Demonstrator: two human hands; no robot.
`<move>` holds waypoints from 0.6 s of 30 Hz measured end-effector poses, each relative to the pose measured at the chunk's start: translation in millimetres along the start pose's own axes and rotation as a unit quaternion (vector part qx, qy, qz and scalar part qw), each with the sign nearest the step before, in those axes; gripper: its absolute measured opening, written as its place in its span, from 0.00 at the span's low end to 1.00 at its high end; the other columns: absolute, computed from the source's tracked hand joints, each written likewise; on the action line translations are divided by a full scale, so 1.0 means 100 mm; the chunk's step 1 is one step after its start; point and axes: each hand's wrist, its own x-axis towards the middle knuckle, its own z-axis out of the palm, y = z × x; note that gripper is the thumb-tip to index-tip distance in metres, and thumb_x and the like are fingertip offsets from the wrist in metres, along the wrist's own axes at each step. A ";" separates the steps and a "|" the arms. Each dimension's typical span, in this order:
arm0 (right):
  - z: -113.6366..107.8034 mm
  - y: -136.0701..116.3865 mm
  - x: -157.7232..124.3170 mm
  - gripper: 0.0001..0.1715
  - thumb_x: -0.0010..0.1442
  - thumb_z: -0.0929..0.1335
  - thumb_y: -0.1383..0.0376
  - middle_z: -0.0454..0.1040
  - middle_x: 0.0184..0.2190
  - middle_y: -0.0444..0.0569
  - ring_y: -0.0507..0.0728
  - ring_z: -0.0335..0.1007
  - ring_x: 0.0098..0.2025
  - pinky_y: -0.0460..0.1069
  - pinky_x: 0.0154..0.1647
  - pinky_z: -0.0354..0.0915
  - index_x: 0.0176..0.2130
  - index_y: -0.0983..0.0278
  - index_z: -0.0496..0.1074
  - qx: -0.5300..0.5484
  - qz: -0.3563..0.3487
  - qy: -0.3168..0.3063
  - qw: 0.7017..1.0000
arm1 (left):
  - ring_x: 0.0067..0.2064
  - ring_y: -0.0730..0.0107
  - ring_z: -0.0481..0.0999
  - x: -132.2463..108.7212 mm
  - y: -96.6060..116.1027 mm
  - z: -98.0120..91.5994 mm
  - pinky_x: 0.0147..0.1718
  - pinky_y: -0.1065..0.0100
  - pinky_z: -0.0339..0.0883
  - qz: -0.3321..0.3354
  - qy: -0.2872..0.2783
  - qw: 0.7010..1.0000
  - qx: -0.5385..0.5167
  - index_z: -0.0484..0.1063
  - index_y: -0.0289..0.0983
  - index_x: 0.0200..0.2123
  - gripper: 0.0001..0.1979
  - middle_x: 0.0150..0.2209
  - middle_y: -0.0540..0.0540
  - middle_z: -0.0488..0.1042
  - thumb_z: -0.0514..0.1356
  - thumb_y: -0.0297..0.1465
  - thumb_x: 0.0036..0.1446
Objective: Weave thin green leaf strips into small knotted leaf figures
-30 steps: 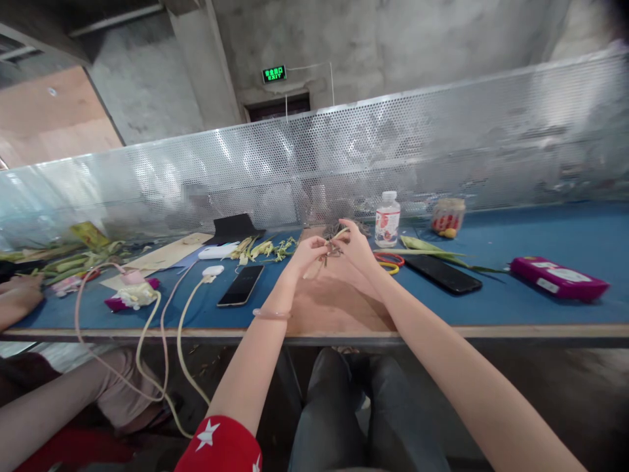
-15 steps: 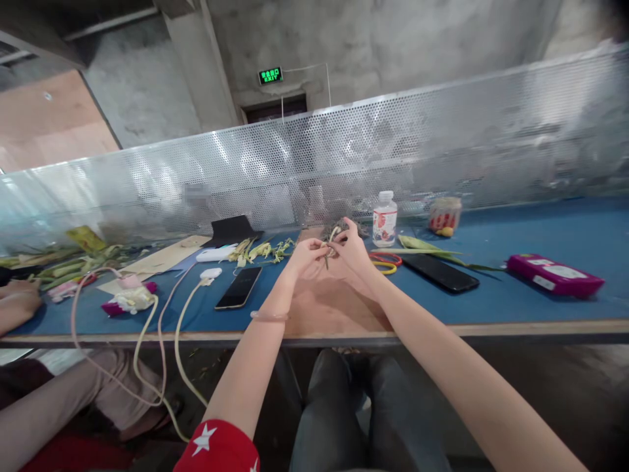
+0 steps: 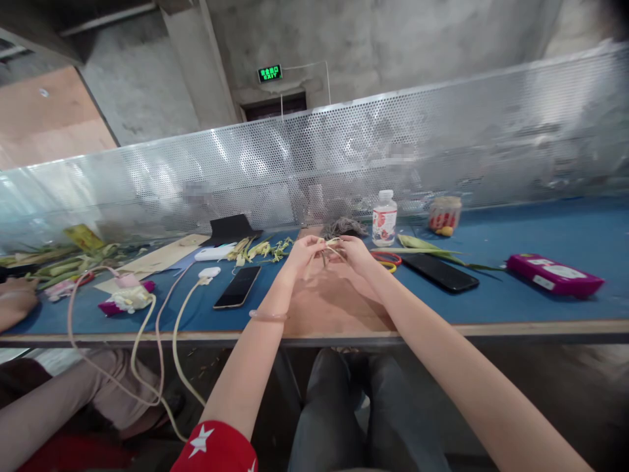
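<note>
- A bare concrete wall stands at the back of the room.
- Below it, a perforated metal panel runs behind the long blue table.
- On the table, in front of the person, lies a brown board.
- To the right I see a purple packet and, nearer the board, a dark phone.
- The left hand is above the board, thumb and fingers pinched on one side of a thin pale strip.
- The right hand faces it, fingertips gripping the other side.
- Just beyond the hands sits a grey tangled bundle.
- Smallest is the pale strip itself, between both sets of fingertips over the board. I'd judge it light and pliable, liable to split if pulled hard; a gentle pinch near each end should suit it. Its finer detail is too small to tell.
</note>
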 end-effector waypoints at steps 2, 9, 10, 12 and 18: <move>0.00 0.02 0.01 0.16 0.49 0.68 0.70 0.74 0.29 0.48 0.55 0.73 0.26 0.53 0.26 0.73 0.38 0.64 0.61 0.013 0.005 0.015 1.000 | 0.27 0.75 0.70 0.00 0.01 0.01 0.31 0.69 0.62 -0.005 0.009 1.000 -0.010 0.70 0.34 0.27 0.10 0.26 0.50 0.72 0.66 0.31 0.39; 0.01 0.00 -0.06 0.09 0.52 0.69 0.64 0.73 0.26 0.49 0.54 0.71 0.24 0.51 0.24 0.72 0.32 0.65 0.66 0.011 0.009 -0.003 1.000 | 0.25 0.76 0.69 -0.04 0.08 0.03 0.31 0.69 0.63 -0.024 0.016 0.999 -0.037 0.70 0.34 0.25 0.08 0.25 0.50 0.72 0.65 0.29 0.39; 0.00 0.00 -0.06 0.08 0.52 0.68 0.63 0.74 0.26 0.49 0.53 0.71 0.24 0.50 0.23 0.71 0.32 0.65 0.67 0.007 0.009 -0.006 1.000 | 0.25 0.75 0.69 -0.04 0.09 0.03 0.31 0.69 0.63 -0.027 0.015 0.999 -0.039 0.70 0.34 0.25 0.08 0.24 0.50 0.72 0.65 0.29 0.39; -0.01 0.01 -0.06 0.07 0.52 0.68 0.64 0.74 0.26 0.49 0.52 0.69 0.22 0.48 0.20 0.70 0.31 0.66 0.69 -0.003 0.013 -0.012 1.000 | 0.25 0.76 0.69 -0.05 0.09 0.03 0.31 0.69 0.62 -0.031 0.015 0.999 -0.042 0.70 0.34 0.25 0.08 0.24 0.50 0.72 0.65 0.29 0.39; -0.03 0.01 -0.03 0.11 0.53 0.66 0.61 0.76 0.29 0.50 0.51 0.68 0.20 0.46 0.16 0.67 0.35 0.65 0.72 -0.036 0.019 -0.041 0.998 | 0.26 0.75 0.71 -0.04 0.07 0.01 0.31 0.69 0.62 -0.036 -0.001 0.998 -0.053 0.70 0.34 0.26 0.08 0.25 0.51 0.73 0.65 0.29 0.39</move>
